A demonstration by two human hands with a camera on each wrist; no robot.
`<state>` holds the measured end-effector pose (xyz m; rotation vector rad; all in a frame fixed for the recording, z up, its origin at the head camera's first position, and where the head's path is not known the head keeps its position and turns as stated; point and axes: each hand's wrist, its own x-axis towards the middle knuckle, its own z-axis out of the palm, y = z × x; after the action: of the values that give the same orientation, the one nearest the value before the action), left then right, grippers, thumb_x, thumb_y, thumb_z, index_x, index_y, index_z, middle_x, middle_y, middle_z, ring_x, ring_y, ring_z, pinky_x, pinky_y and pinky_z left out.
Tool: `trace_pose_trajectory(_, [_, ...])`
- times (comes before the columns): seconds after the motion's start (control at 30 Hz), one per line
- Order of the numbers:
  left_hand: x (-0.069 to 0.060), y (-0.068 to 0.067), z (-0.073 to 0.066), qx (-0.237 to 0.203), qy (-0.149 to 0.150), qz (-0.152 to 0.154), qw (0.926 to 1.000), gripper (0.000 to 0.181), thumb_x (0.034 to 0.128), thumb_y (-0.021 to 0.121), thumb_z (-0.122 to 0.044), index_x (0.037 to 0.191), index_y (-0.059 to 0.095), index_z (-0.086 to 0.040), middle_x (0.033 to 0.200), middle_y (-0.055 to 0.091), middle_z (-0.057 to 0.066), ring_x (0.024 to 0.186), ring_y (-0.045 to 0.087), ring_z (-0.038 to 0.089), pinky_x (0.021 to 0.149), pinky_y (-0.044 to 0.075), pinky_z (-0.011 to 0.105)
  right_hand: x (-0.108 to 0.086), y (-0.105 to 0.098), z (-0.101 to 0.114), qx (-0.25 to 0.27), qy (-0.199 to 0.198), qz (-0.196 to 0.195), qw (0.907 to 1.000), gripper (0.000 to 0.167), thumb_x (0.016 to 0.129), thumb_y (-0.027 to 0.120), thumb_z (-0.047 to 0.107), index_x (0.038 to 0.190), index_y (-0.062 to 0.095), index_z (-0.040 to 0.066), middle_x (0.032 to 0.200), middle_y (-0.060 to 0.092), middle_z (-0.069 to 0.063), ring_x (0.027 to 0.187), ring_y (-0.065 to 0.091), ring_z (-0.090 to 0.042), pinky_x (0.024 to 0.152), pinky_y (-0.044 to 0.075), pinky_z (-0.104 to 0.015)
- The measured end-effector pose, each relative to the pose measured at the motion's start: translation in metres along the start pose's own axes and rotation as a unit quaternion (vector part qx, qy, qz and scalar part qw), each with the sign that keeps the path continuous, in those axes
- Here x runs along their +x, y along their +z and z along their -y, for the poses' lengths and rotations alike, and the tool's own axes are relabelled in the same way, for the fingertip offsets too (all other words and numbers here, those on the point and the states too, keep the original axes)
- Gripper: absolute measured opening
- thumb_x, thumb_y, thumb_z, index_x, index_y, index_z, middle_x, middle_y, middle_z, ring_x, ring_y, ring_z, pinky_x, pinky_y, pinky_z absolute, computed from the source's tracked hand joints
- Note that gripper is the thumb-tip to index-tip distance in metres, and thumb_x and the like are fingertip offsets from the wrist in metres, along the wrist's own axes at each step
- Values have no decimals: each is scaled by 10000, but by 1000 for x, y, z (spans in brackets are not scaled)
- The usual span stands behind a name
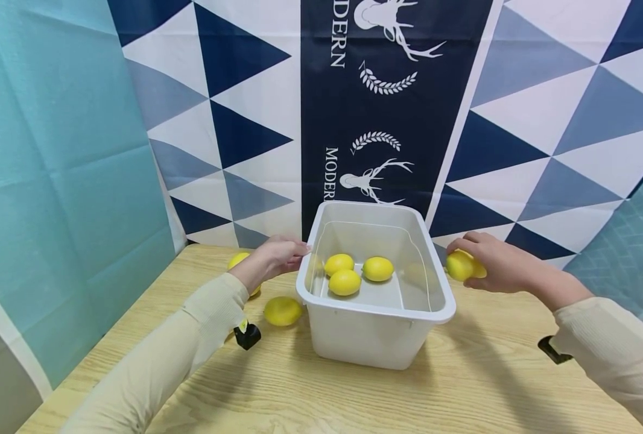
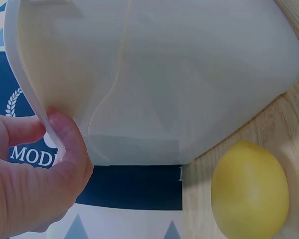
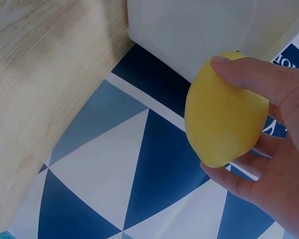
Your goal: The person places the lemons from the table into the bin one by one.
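Observation:
A pale grey plastic bin (image 1: 367, 337) stands on the table with three yellow lemons (image 1: 378, 269) on its floor. My left hand (image 1: 279, 256) pinches the bin's left rim between thumb and fingers, as the left wrist view shows up close. To the right of the bin, my right hand (image 1: 503, 265) grips another lemon (image 3: 224, 114) just off the bin's outer wall, at about rim height. One lemon (image 1: 282, 311) lies on the table close to the bin's left side. Behind my left wrist a further lemon (image 1: 238, 259) is partly hidden.
The light wooden table (image 1: 310, 398) reaches back to a wall hung with patterned cloth (image 1: 256, 120). A plain turquoise cloth (image 1: 66, 150) hangs on the left. Black wrist mounts (image 1: 247, 336) show below both forearms.

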<state>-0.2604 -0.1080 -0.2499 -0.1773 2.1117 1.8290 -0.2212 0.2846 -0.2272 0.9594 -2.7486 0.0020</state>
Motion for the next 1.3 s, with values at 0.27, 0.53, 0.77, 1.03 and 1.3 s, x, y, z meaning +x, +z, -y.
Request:
trace_pose_trajectory(0.27, [-1, 1, -1, 98, -6, -25, 9999, 363, 935, 590, -106, 1279, 555, 5, 1255, 585, 149, 909, 598, 172, 1024, 504, 321, 5, -7, 2, -127, 83, 128, 9998, 582, 626, 881, 101, 1138, 605, 135, 1028, 612, -68, 883, 551, -176, 764, 587, -409])
trace_pose_trajectory(0.53, [-1, 0, 1, 48, 111, 25, 9999, 364, 940, 579, -100, 1280, 548, 27, 1229, 593, 159, 851, 592, 143, 1011, 513, 311, 13, -15, 5, -216, 127, 132, 9996, 576, 630, 878, 99, 1140, 615, 144, 1031, 624, -69, 893, 554, -194, 782, 584, -439])
trace_pose_trajectory(0.77, [0, 1, 1, 0, 119, 16, 9999, 360, 944, 576, -101, 1277, 546, 32, 1085, 598, 102, 803, 582, 128, 1027, 503, 326, 17, -22, 3, -282, 199, 138, 9993, 565, 632, 874, 95, 1134, 618, 137, 1028, 619, -73, 907, 557, -214, 786, 578, -469])
trace_pose_trajectory(1.03, [-1, 2, 1, 18, 103, -36, 9999, 364, 936, 584, -93, 1278, 548, 28, 1101, 599, 106, 805, 584, 128, 1020, 508, 323, 21, -29, 2, -335, -38, -20, 9994, 562, 624, 870, 78, 1118, 608, 131, 1002, 615, -58, 902, 551, -208, 801, 569, -462])
trace_pose_trajectory(1.3, [-1, 2, 0, 128, 98, -60, 9999, 369, 935, 593, -116, 1280, 555, 12, 1116, 608, 108, 802, 588, 129, 999, 520, 308, 25, -35, 6, -379, -117, -33, 9992, 560, 626, 872, 90, 1120, 611, 140, 982, 608, -42, 874, 546, -184, 784, 574, -441])
